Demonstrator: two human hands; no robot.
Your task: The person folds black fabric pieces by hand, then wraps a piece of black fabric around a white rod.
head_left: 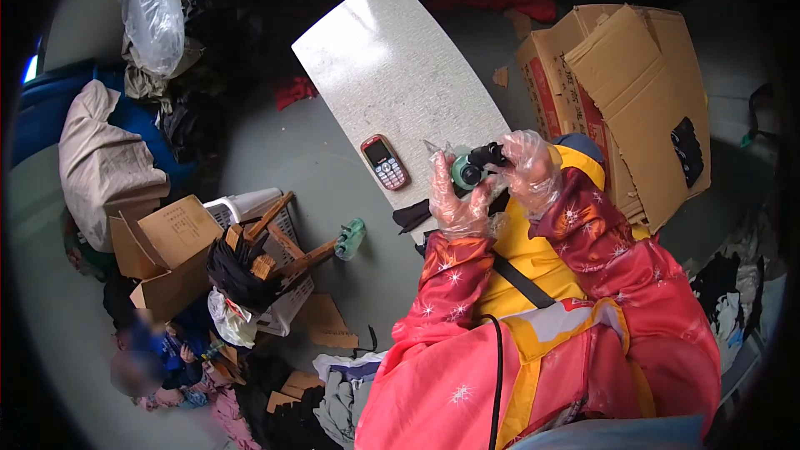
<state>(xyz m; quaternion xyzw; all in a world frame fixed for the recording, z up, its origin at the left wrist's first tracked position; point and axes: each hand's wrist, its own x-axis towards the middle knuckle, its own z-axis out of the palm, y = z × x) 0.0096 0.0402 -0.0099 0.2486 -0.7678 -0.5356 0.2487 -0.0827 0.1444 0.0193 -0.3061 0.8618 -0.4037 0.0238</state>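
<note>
Clear plastic gloves cover both of my hands. My left hand (458, 200) has its fingers wrapped round a small green object (466, 172) with a round black part facing up. On its right side, my right hand (531, 172) pinches a piece of black material (487, 155) that touches the green object. Both hands are close together over the right edge of a white speckled board (400, 75). A red-framed mobile phone (385, 162) lies on the board left of my hands. Black cloth (412, 216) lies at the board's lower edge.
Large cardboard boxes (642, 92) stand at the right. At the left are an open carton (171, 254), a wooden stool (287, 242) with a green bottle (350, 239) at its leg, and a white basket (287, 312). Another person (171, 350) is at the lower left.
</note>
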